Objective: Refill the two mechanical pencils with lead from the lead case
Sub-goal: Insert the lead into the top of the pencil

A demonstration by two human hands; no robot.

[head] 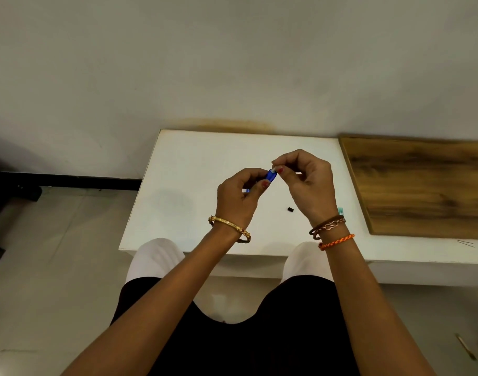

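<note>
Both grips are closed over the table (194, 158): left hand (236, 198) wraps the blue pencil (269, 177), right hand (304, 180) pinches something small and white at its top end, likely the eraser. Below the right grip lies a small black cap (290, 209); a teal object (340, 211), possibly the lead case, peeks from behind the right wrist. Judged step: opening or closing the barrel. Next calls for a steady, straight pull or push on that end.

bare white table (194, 169) is lying open from nine to twelve o'clock of the raised hands; a small black cap (290, 209) is sitting at five, a wooden board (422, 183) blocking three.
</note>
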